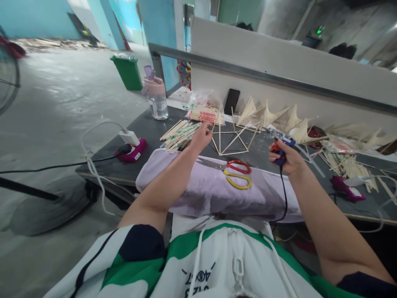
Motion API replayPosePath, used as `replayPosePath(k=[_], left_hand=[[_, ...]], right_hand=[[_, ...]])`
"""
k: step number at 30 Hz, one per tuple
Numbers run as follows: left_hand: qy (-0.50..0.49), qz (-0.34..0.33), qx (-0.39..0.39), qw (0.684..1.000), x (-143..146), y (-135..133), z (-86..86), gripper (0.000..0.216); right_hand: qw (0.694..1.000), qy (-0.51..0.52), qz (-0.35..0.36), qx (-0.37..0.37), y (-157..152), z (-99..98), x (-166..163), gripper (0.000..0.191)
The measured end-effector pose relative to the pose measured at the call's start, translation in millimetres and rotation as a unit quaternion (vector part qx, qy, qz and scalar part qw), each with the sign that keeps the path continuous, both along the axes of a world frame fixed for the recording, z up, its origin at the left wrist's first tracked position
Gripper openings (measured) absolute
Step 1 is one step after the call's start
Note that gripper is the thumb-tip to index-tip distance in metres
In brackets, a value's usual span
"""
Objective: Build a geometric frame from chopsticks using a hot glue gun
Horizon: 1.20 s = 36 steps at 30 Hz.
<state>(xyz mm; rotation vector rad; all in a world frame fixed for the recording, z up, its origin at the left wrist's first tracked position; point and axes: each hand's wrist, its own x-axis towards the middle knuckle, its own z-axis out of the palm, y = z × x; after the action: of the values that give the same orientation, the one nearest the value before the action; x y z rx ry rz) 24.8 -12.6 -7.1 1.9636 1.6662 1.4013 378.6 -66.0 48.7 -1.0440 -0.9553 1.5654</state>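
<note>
My right hand is wrapped round a blue and red glue gun, its black cable hanging down. My left hand is over the pile of wooden sticks, at the left side of an open stick frame. Its fingers are curled together; whether a thin stick is between them is too small to tell. The frame stands on the dark table, with several sticks rising from its base. In front of it, scissors with one red and one yellow handle lie open on a lilac towel.
Behind the frame are a plastic bag of sticks and a black phone. A water bottle stands at the left. Fan-shaped stick pieces line the back right. Pink power sockets with cables sit at both sides.
</note>
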Motion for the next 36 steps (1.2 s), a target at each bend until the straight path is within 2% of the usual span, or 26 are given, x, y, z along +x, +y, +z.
replayPosePath(k=[4,12,19,24,31,36], left_hand=[[-0.004,-0.005,-0.013,1.0,-2,3,-3.7,0.032],[0.018,0.011,-0.022,1.0,-3,4,-1.1,0.027],[0.139,-0.06,-0.105,0.983,-2,2,-4.0,0.025],[0.216,-0.099,-0.117,0.964,4,3,-9.3,0.028],[0.208,-0.146,-0.13,0.958,8,-1,-10.9,0.026],[0.201,-0.163,-0.164,0.952,4,-8,-3.5,0.026]], right_hand=[[0.993,0.057,-0.084,-0.059,12,-10.0,25,0.02],[0.976,0.105,-0.147,-0.123,36,-32.7,40,0.014],[0.979,0.095,-0.154,-0.097,53,-35.7,22,0.015],[0.972,0.131,-0.164,-0.108,66,-40.4,14,0.015],[0.977,0.102,-0.109,-0.155,83,-58.1,-12,0.009],[0.981,0.101,-0.098,-0.132,86,-70.3,-24,0.012]])
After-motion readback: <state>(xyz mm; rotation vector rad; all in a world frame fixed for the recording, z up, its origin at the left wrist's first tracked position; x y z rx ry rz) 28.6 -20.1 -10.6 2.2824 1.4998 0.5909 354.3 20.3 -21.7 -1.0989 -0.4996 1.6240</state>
